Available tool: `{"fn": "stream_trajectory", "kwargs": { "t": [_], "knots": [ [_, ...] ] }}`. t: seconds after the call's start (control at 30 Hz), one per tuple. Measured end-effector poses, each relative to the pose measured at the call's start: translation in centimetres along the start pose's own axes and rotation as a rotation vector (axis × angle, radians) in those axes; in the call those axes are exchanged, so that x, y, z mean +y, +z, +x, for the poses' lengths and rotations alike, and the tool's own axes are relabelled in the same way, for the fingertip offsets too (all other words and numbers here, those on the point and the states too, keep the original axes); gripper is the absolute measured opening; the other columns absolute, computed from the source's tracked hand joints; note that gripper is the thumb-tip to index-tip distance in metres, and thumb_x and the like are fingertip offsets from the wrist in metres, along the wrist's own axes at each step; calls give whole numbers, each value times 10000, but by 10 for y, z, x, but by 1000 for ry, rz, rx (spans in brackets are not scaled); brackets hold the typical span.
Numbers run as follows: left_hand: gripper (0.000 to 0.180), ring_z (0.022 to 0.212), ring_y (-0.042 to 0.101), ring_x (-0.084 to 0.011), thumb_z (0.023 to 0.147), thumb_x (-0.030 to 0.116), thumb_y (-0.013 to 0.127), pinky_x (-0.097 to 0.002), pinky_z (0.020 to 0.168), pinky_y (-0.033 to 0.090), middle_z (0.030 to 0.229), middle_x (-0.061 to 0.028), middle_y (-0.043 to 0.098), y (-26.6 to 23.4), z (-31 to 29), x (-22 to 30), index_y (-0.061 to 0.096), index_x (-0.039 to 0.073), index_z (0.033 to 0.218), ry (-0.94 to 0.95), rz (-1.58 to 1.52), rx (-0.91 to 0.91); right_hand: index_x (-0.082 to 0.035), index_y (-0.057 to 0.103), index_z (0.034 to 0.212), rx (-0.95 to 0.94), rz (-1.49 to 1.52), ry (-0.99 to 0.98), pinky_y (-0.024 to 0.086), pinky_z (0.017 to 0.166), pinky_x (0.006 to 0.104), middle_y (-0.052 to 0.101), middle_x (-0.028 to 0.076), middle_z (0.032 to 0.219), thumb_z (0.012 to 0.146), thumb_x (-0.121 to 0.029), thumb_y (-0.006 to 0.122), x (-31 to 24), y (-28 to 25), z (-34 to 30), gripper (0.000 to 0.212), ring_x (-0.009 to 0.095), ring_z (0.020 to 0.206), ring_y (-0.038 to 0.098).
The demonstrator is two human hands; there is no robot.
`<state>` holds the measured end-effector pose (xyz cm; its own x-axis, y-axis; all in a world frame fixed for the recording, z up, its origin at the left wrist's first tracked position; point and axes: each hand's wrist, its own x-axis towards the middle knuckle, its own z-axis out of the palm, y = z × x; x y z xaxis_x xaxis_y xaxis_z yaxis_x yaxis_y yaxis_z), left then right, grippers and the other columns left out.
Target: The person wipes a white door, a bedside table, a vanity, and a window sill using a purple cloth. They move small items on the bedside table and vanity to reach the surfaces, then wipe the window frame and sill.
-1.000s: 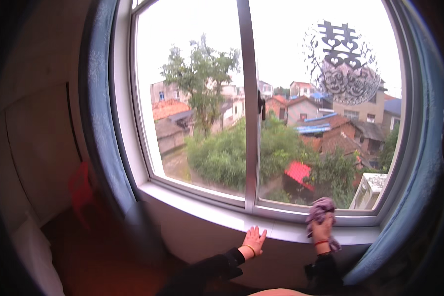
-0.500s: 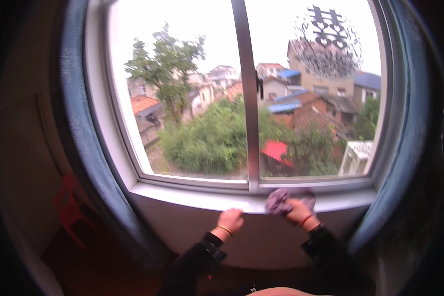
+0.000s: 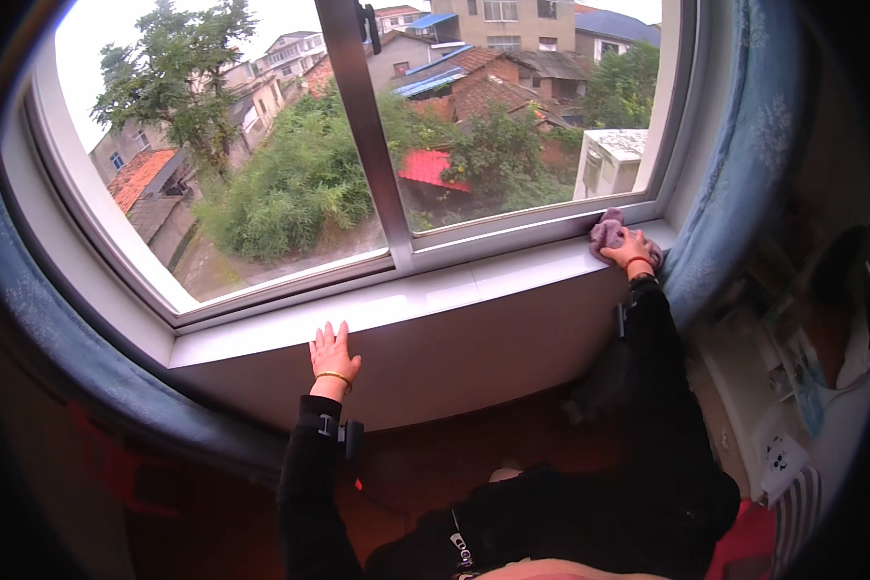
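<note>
A crumpled purple cloth point(image 3: 606, 232) is bunched under my right hand point(image 3: 627, 248), whose fingers grip it against the white windowsill point(image 3: 425, 292) at the sill's right end. My left hand point(image 3: 332, 352) rests at the sill's front edge, left of the middle, with fingers spread and nothing held. Above the sill stands a two-pane sliding window with a metal frame point(image 3: 366, 145) dividing it. Part of the cloth is hidden by my right hand.
Blue curtains hang at both sides, the right curtain point(image 3: 735, 174) close to my right hand. A dark latch point(image 3: 369, 29) sits on the middle window frame. At lower right stands a cluttered white piece of furniture point(image 3: 744, 406). A red chair point(image 3: 116, 464) is dim at left.
My right hand has carried the cloth rightward along the sill to its end. My left hand has gone from closed to spread, further left on the edge. The view has tilted and turned.
</note>
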<state>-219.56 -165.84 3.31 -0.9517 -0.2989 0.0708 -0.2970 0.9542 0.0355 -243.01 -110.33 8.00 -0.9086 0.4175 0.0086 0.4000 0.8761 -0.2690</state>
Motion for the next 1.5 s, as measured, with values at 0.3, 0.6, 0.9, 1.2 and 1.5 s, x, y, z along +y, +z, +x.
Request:
{"fn": "stream_trajectory", "kwargs": {
  "t": [0.3, 0.6, 0.9, 1.2, 1.5],
  "knots": [
    [1036, 1350, 165, -399, 637, 408, 736, -518, 1090, 131, 1466, -224, 163, 15, -3, 20, 151, 100, 1435, -72, 174, 45, -208, 670, 869, 427, 127, -703, 483, 686, 397, 611, 53, 763, 596, -472, 706, -63, 23, -107, 380, 263, 779, 604],
    [960, 1358, 202, -330, 678, 239, 721, -563, 1020, 269, 1481, -132, 186, 23, -9, 6, 147, 182, 1445, -67, 256, 170, -267, 564, 1119, 124, 258, -1231, 361, 847, 446, 546, 1, 1099, 595, -359, 738, -101, 51, -148, 560, 220, 1073, 498],
    [951, 1361, 178, -357, 669, 168, 710, -537, 1035, 273, 1479, -145, 180, 29, -10, 5, 156, 183, 1441, -94, 168, 200, -114, 607, 1095, 265, 288, -856, 375, 1002, 366, 556, 136, 1176, 562, -235, 740, 89, -3, 52, 563, 300, 1126, 499],
    [961, 1343, 168, -418, 645, 202, 730, -473, 1069, 251, 1456, -209, 179, 40, -6, 5, 183, 137, 1432, -76, 139, 271, -219, 482, 1293, 47, -213, -212, 330, 1018, 468, 436, 136, 1346, 622, -620, 624, 106, -9, 144, 794, 314, 1257, 389],
    [866, 1299, 264, -405, 666, 352, 717, -470, 1091, 185, 1367, -286, 318, 25, -3, 18, 317, 14, 1355, -37, 179, 248, -202, 560, 1206, 90, -184, -219, 446, 887, 475, 581, 154, 1160, 662, -560, 608, 0, -1, 39, 653, 328, 1067, 561]
  ]
}}
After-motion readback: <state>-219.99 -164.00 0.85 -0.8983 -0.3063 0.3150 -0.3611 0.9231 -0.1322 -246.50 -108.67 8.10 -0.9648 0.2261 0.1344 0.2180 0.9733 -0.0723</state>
